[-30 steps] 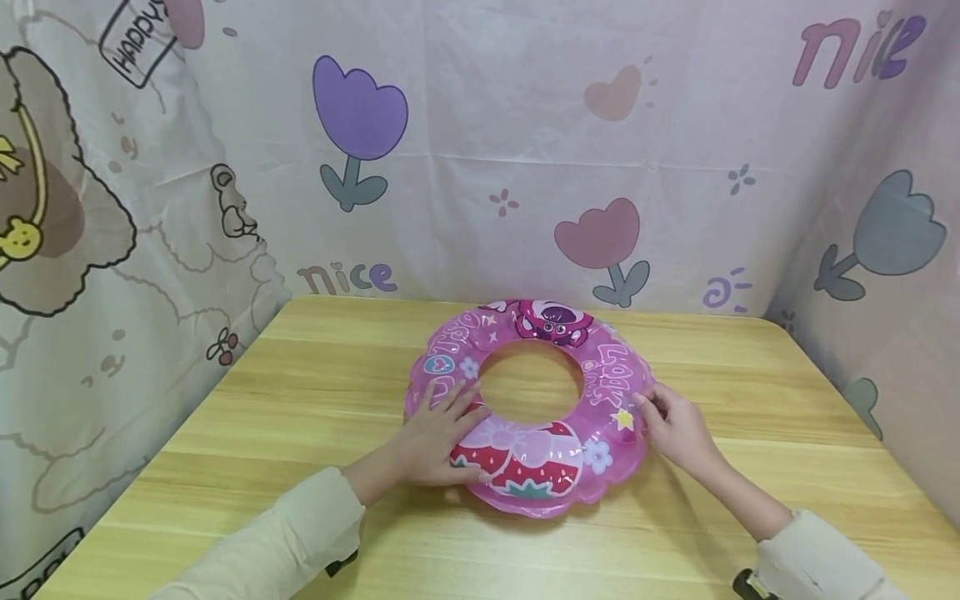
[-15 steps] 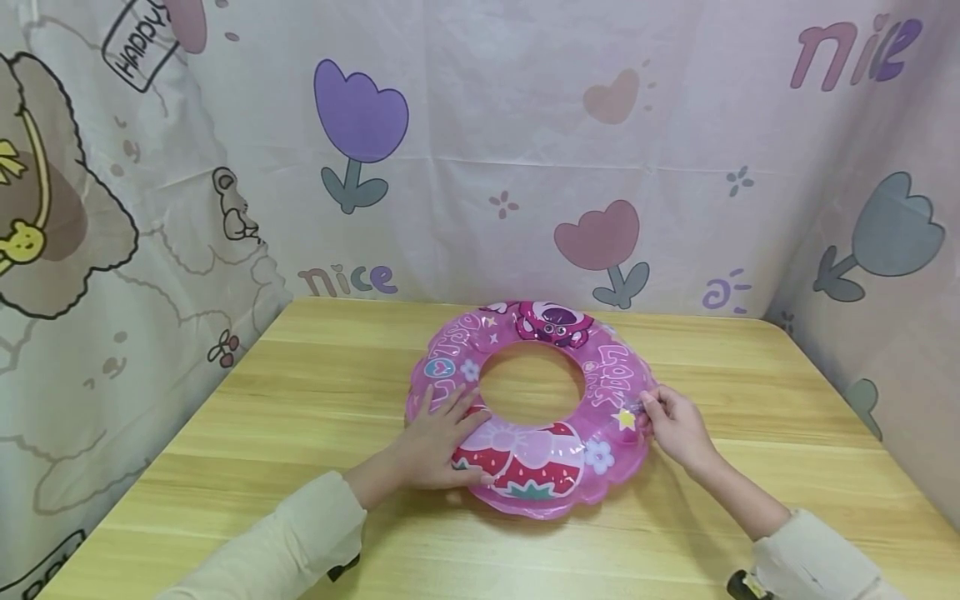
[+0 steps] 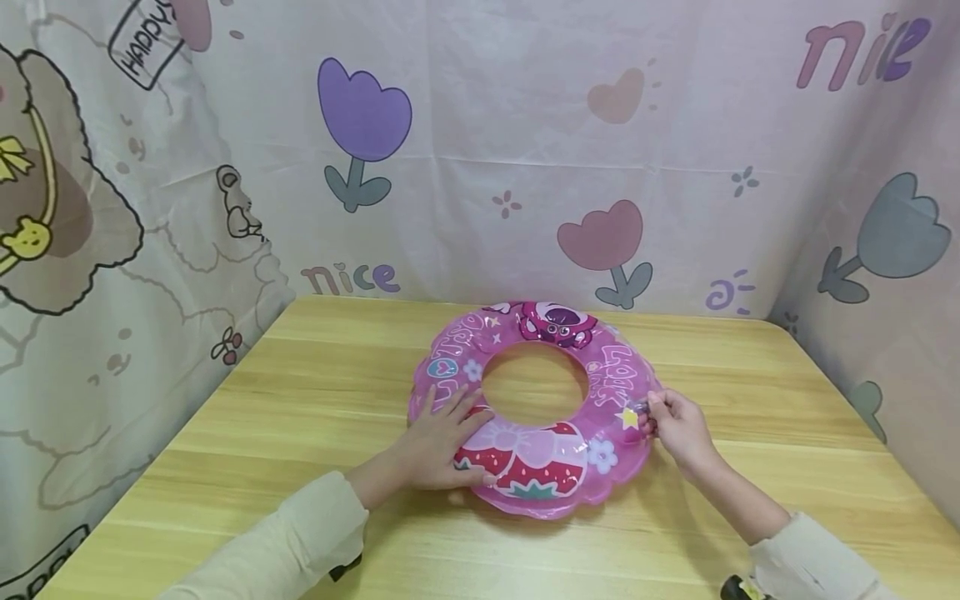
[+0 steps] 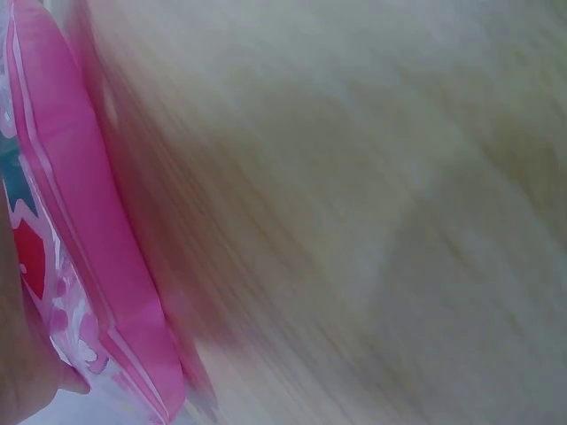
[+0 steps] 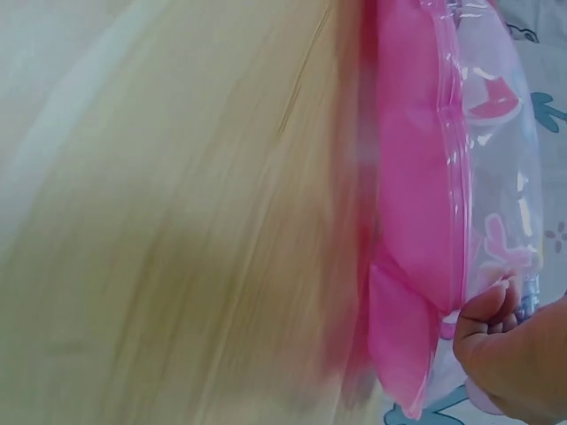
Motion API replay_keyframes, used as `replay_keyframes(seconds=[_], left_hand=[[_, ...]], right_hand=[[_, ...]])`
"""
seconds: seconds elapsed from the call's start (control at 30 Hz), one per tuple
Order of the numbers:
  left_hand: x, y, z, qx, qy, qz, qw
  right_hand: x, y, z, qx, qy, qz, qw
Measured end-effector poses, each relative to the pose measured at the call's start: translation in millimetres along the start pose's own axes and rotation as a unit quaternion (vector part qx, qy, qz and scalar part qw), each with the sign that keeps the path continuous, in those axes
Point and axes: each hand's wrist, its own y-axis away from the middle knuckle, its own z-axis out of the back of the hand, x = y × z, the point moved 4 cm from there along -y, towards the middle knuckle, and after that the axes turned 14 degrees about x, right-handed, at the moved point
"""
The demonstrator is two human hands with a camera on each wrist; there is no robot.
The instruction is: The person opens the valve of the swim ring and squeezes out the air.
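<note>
A pink inflated swim ring [image 3: 525, 492] with strawberry, bear and letter prints lies flat on the wooden table. My left hand [image 3: 442, 446] rests on its near left part, fingers spread over the print. At the ring's right edge, beside a yellow star, my right hand [image 3: 682, 429] pinches a small clear piece that looks like the air valve [image 3: 639, 407]. The right wrist view shows thumb and curled fingers [image 5: 487, 310] at that spot, mostly covering the piece. In the left wrist view, the ring's pink side [image 4: 89, 195] runs past the thumb.
The wooden table [image 3: 285, 417] extends on both sides of the ring. Behind it hangs a printed cloth [image 3: 480, 108] with tulips and letters, and more cloth covers the left and right sides. A dark band sits at each sleeve cuff [image 3: 810, 554].
My right fingertips have drawn slightly outward, to the right, and more of the clear piece shows beside them. The left hand and the ring have stayed in place.
</note>
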Motion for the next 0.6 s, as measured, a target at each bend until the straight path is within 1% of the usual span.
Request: replay_keyframes(seconds=[0.27,0.33,0.4,0.47,0.53,0.6], left_hand=[[0.4,0.3,-0.2,-0.002,-0.003,0.003,1.0000],[0.4,0.1,0.0,-0.003,-0.006,0.005,1.0000],[0.0,-0.3,0.2,-0.003,-0.009,0.006,0.9999],[-0.4,-0.7,0.0,-0.002,-0.012,0.007,0.9999],[-0.6,-0.9,-0.2,-0.002,-0.014,0.008,0.9999],[-0.9,-1.0,-0.2,-0.003,-0.015,0.008,0.9999]], right_hand=[[-4,-3,8,0.025,-0.093,-0.009,0.995],[-5,-4,9,0.030,-0.097,-0.013,0.995],[-6,-5,10,0.029,-0.087,-0.019,0.996],[-7,-3,11,0.006,-0.055,-0.021,0.998],[-5,0,12,-0.033,0.004,-0.015,0.999],[-1,4,12,-0.081,0.070,0.006,0.994]])
